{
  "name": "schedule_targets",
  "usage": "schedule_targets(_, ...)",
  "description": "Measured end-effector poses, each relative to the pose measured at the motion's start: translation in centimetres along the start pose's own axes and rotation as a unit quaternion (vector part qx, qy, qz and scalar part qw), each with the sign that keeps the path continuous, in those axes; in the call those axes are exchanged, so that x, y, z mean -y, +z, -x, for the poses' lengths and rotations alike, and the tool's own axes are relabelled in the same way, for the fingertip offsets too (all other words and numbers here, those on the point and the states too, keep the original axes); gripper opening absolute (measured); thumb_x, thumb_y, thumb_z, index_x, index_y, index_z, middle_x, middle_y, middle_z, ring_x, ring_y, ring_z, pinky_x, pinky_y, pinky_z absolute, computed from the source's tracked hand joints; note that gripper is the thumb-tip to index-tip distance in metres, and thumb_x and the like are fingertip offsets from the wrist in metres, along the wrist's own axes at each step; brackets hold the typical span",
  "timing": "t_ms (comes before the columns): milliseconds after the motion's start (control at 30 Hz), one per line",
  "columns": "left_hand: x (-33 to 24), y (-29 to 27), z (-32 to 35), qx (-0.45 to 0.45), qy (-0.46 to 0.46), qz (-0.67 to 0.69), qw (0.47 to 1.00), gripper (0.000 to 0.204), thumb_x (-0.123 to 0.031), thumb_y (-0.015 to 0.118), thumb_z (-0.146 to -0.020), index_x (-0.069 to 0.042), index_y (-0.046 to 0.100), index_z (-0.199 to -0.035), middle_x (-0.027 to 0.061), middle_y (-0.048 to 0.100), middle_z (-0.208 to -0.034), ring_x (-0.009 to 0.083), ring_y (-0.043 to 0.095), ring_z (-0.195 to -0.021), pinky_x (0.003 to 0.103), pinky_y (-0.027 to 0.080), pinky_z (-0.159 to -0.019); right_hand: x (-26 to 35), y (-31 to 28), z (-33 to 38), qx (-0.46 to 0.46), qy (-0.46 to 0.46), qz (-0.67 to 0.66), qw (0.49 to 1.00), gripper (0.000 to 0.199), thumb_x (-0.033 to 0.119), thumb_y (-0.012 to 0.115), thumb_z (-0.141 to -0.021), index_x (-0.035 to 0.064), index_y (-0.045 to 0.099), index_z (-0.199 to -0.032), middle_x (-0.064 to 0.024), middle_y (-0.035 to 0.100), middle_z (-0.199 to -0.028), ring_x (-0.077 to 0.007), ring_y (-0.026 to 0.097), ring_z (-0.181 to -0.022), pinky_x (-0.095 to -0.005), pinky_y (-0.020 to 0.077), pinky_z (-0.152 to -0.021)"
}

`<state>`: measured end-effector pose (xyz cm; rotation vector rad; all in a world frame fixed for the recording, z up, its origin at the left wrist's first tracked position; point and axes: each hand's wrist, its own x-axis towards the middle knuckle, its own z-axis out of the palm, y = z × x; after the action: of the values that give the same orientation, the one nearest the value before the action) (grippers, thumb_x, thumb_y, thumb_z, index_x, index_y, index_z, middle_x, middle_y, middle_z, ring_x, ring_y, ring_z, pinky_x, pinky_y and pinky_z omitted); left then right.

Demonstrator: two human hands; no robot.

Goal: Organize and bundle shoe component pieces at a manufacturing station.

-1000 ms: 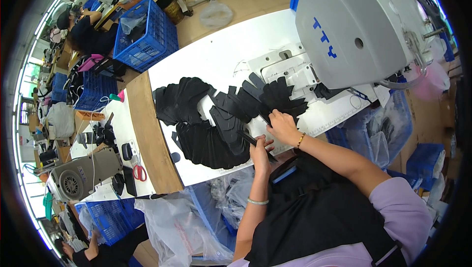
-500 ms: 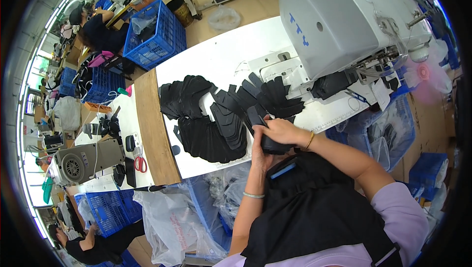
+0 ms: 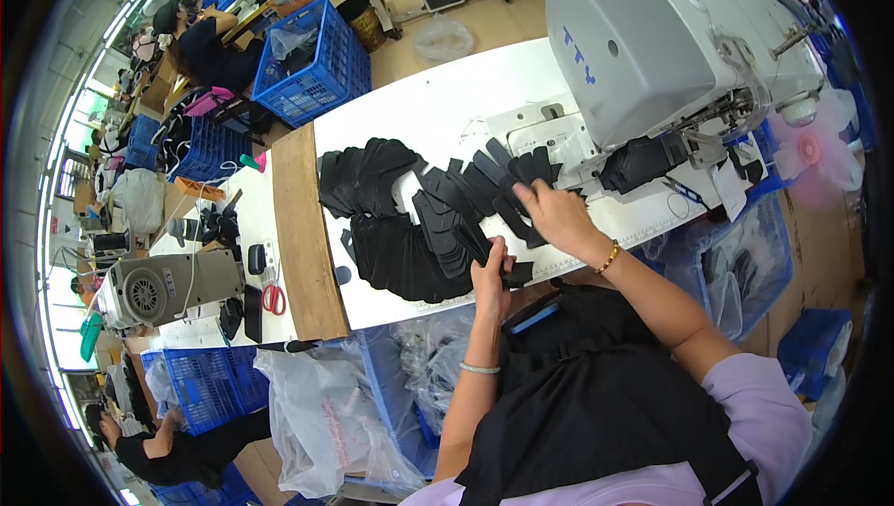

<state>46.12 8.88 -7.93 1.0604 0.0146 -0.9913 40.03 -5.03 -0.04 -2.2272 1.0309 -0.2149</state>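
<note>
Black fabric pieces lie fanned out in overlapping rows on the white sewing table. My left hand (image 3: 491, 281) is closed around a small stack of black fabric pieces (image 3: 473, 243) at the table's front edge; the stack's lower end sticks out beside the palm. Just to the right, my right hand (image 3: 563, 225) reaches over a fan of black strips (image 3: 488, 191), its fingers apart and slightly blurred at the strips. Further left sit a curved row of black pieces (image 3: 396, 259) and a second bunch (image 3: 365, 180) behind it.
A large grey-white sewing machine (image 3: 643, 50) stands at the back right, with black pieces (image 3: 643, 163) under its head. Tweezers (image 3: 684, 191) lie beside it. A wooden board (image 3: 307, 236) borders the table's left. Red scissors (image 3: 273, 299) rest beyond it. Plastic-lined bins (image 3: 382, 385) stand below.
My right hand has left the stack beside my left hand and moved up and right to the fanned strips. My left hand keeps its stack. The whole view has shifted slightly.
</note>
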Motion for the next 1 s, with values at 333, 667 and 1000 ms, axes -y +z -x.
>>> schedule_targets(333,1.5,-1.9,1.8,-0.077,-0.116,0.074,0.987,0.026,-0.020,0.059,-0.086,0.001,0.059,-0.101,0.0049,0.057,-0.077,0.0133,0.055,-0.071,0.025,0.045,-0.067,-5.8,9.0,1.5,0.090,-0.011,-0.284,0.954,0.042,0.030,0.047,-0.092,-0.0095,0.049,-0.107,-0.0216,0.054,-0.087,-0.0328,0.061,-0.071,-0.0367,0.0498,-0.064)
schedule_targets(667,2.4,-2.4,1.8,-0.053,-0.110,0.141,0.982,0.014,-0.015,0.058,-0.081,-0.005,0.050,-0.075,0.0036,0.046,-0.064,0.0204,0.053,-0.070,0.035,0.044,-0.075,-8.3,10.0,1.1,0.056,-0.112,0.011,0.992,0.043,0.014,0.066,-0.070,-0.0028,0.041,-0.101,-0.0197,0.044,-0.095,-0.0406,0.057,-0.075,-0.0448,0.0492,-0.067)
schedule_targets(1000,3.5,-1.2,-1.2,-0.093,-0.087,0.037,0.991,0.020,-0.006,0.053,-0.078,0.005,0.050,-0.095,0.0115,0.059,-0.086,0.0182,0.054,-0.064,0.031,0.047,-0.068,-7.7,8.0,-0.7,-0.092,-0.014,0.072,0.993,0.091,0.028,0.079,-0.063,-0.0107,0.026,-0.126,-0.0296,0.031,-0.126,-0.0415,0.043,-0.114,-0.0379,0.0480,-0.086)
